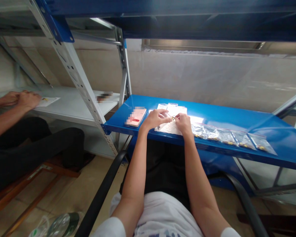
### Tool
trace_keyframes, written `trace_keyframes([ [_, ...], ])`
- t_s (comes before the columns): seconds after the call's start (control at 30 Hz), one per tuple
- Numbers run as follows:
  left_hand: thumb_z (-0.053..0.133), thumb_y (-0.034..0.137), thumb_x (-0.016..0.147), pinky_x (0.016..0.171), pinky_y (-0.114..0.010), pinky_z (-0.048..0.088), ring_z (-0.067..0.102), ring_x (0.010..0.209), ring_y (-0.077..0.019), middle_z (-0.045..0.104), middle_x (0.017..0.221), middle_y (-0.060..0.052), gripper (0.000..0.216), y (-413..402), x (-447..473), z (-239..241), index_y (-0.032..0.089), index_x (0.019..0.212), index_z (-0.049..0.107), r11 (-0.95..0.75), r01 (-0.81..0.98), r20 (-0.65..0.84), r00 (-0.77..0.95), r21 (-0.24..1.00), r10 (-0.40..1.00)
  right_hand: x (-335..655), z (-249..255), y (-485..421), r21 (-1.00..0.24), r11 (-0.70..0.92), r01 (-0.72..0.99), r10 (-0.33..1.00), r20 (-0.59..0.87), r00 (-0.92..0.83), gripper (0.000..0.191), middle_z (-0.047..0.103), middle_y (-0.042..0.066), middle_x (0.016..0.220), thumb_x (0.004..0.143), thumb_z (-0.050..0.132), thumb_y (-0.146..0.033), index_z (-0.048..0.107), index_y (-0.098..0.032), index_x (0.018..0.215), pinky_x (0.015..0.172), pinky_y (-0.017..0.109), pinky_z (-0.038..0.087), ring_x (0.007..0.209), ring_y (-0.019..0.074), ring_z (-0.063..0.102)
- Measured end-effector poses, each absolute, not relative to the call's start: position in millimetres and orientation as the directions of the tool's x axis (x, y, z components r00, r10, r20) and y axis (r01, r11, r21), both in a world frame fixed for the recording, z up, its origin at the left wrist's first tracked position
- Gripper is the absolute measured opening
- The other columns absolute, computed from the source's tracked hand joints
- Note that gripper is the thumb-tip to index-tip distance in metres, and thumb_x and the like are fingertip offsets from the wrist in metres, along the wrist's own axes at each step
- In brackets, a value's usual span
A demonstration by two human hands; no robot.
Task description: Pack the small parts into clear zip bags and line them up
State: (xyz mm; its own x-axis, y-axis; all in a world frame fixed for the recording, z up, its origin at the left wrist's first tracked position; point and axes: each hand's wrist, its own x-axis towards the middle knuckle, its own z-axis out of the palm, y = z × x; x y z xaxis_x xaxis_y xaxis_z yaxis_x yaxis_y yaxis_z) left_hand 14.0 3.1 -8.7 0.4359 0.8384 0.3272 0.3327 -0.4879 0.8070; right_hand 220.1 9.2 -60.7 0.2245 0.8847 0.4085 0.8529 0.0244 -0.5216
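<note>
My left hand (156, 118) and my right hand (183, 122) meet over a small clear plastic bag (169, 128) that lies on the blue shelf (236, 115). Both hands have their fingers pinched together on a tiny gold-coloured item (173, 117) between them; what it is I cannot make out. More empty clear bags (172, 106) lie just behind my hands. To the right of my right hand runs a row of several filled clear bags (227, 135) with small yellow pieces inside.
A pink phone-like object (136, 117) lies on the shelf left of my hands. A grey upright post (79, 79) divides my shelf from a white shelf (71, 102), where another person's hands (22, 98) work on a bag. Black chair arms flank my lap.
</note>
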Motion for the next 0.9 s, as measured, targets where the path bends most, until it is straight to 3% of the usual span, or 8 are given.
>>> trace_keyframes([
  [0.13,0.088,0.048,0.078,0.081,-0.03,0.058,0.073,0.102,-0.0242,0.077,0.119,-0.013,0.063,3.8,14.3,-10.4,0.015,0.129,0.073,-0.473,0.33,0.315,0.432,0.817,0.845,221.4,-43.1,3.5,-0.684,0.116,0.72,0.874,0.414,0.253,0.018,0.074,0.013,0.089,0.088,0.059,-0.024,0.075,-0.016,0.087,0.082,0.038,0.049,0.085,0.0259,0.066],
  [0.23,0.088,0.047,0.079,0.08,-0.03,0.058,0.074,0.102,-0.0245,0.078,0.12,-0.013,0.062,2.3,15.5,-9.1,0.015,0.131,0.073,-0.477,0.342,0.31,0.442,0.809,0.842,219.9,-23.0,-8.9,-0.858,0.237,0.455,0.901,0.369,0.227,0.019,0.071,0.008,0.084,0.085,0.066,-0.034,0.074,-0.017,0.088,0.066,0.033,0.046,0.075,0.0209,0.062],
  [0.33,0.088,0.043,0.079,0.083,-0.032,0.058,0.074,0.101,-0.0246,0.078,0.118,-0.013,0.062,0.0,18.3,-5.7,0.015,0.131,0.072,-0.49,0.383,0.31,0.444,0.783,0.841,213.4,-4.7,-23.6,-0.91,0.301,0.284,0.917,0.358,0.177,0.026,0.068,0.005,0.081,0.082,0.07,-0.042,0.074,-0.018,0.088,0.059,0.029,0.041,0.071,0.0174,0.058],
  [0.57,0.086,0.043,0.082,0.081,-0.032,0.056,0.074,0.096,-0.0233,0.079,0.112,-0.012,0.05,-1.1,20.7,-0.6,0.016,0.122,0.076,-0.564,0.37,0.365,0.484,0.738,0.795,201.9,6.0,-32.0,-0.869,0.326,0.373,0.921,0.381,0.083,0.027,0.059,0.002,0.071,0.079,0.072,-0.043,0.075,-0.017,0.083,0.057,0.03,0.039,0.066,0.0155,0.05],
  [0.9,0.087,0.038,0.08,0.081,-0.033,0.056,0.073,0.1,-0.0245,0.078,0.117,-0.014,0.05,-3.3,18.9,1.2,0.015,0.123,0.076,-0.563,0.332,0.368,0.495,0.757,0.787,205.0,8.0,-36.3,-0.919,0.272,0.285,0.962,0.264,-0.067,0.039,0.056,0.001,0.065,0.075,0.081,-0.056,0.073,-0.018,0.074,0.052,0.028,0.035,0.058,0.0127,0.045],
])
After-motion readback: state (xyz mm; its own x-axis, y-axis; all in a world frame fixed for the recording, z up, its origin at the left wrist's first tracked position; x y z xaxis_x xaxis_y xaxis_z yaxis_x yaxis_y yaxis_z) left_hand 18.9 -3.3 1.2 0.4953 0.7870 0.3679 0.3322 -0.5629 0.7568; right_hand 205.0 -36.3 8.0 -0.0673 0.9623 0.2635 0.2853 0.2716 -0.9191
